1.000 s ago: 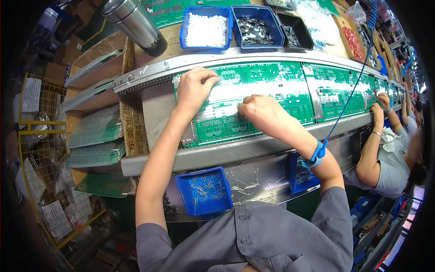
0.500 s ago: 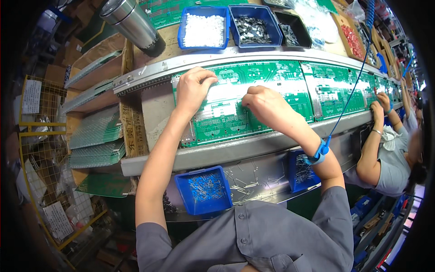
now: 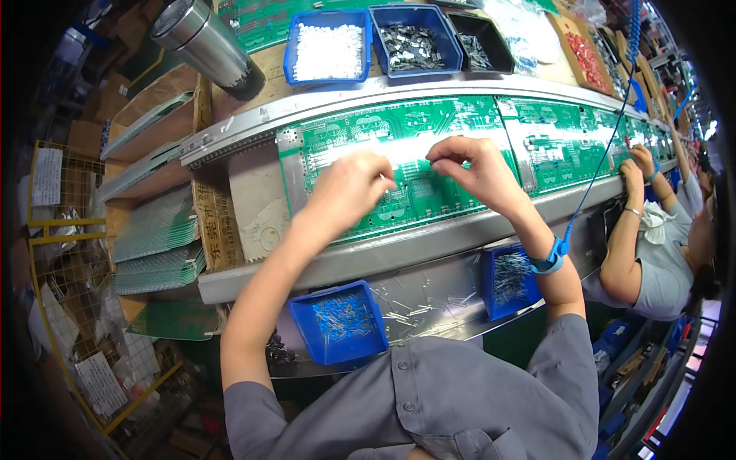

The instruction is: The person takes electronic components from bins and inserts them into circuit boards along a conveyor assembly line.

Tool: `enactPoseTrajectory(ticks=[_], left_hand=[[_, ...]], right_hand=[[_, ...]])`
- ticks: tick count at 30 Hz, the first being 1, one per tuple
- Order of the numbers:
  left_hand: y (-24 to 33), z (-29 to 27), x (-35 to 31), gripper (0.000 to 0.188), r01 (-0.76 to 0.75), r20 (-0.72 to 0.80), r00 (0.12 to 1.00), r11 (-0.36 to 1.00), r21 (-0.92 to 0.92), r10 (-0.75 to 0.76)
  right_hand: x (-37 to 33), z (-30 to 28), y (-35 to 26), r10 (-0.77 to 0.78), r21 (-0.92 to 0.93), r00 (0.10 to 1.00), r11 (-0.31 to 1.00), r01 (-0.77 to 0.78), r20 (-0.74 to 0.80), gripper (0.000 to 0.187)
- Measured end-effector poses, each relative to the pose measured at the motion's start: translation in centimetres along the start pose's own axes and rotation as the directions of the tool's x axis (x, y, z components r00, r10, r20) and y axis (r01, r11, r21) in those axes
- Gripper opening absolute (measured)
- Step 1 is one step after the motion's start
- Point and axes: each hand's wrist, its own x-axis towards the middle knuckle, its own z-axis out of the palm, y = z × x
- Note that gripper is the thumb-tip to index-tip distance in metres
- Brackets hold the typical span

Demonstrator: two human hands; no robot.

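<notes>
A long green circuit board (image 3: pixel 418 201) lies in the metal rail track before me, glaring white across its middle. Over its left half is my left hand (image 3: pixel 351 188), slightly blurred, with thumb and fingers drawn together. My right hand (image 3: pixel 481 170) hovers over the right half, its thumb and fingertips closed in a pinch. Whatever either hand may hold is too small to make out. A blue wrist strap (image 3: pixel 549 259) with a cord circles my right wrist. Nearer me, a blue bin of thin leaded parts (image 3: pixel 339 322) sits below my left forearm; another blue bin (image 3: pixel 506 282) lies by my right forearm.
Beyond the rail stand a bin of white parts (image 3: pixel 328 50), a bin of dark parts (image 3: pixel 414 42), a black bin (image 3: pixel 481 46) and a steel tumbler (image 3: pixel 207 47). Boards fill a cardboard rack (image 3: pixel 157 222) at left. A co-worker's arm (image 3: pixel 627 222) reaches the line at right.
My left hand has moved right and toward me across the board. My right hand has shifted slightly right and away from me. The view has drifted slightly.
</notes>
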Motion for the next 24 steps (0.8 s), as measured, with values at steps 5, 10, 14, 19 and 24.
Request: enactPoseTrajectory(ticks=[5, 10, 14, 19, 24], left_hand=[[1.5, 1.2, -0.3, 0.009, -0.162, 0.197, 0.969, 0.985, 0.066, 0.146], [1.5, 2.0, -0.1, 0.006, -0.316, 0.186, 0.942, 0.925, 0.213, 0.279], [1.1, 2.3, 0.0, 0.007, -0.527, 0.247, 0.848, 0.798, 0.293, 0.470], [0.6, 2.6, -0.4, 0.008, -0.584, 0.207, 0.811, 0.731, 0.352, 0.548], [0.4, 2.6, 0.0, 0.008, -0.691, 0.289, 0.720, 0.616, 0.379, 0.631]], right_hand=[[-0.7, 0.1, 0.1, 0.069, 0.048, 0.998, 0.996, -0.069, -0.001, 0.018], [-0.9, 0.2, 0.6, -0.007, -0.056, 1.000, 0.998, 0.009, 0.029, 0.018], [-1.1, 1.2, 1.1, 0.060, 0.025, 0.998, 0.998, -0.060, -0.003, 0.014], [-1.3, 2.5, 1.6, 0.085, 0.145, 0.996, 0.986, -0.078, -0.041, 0.015], [-1.2, 2.7, 2.3, 0.074, 0.204, 0.994, 0.977, -0.055, -0.085, 0.014]])
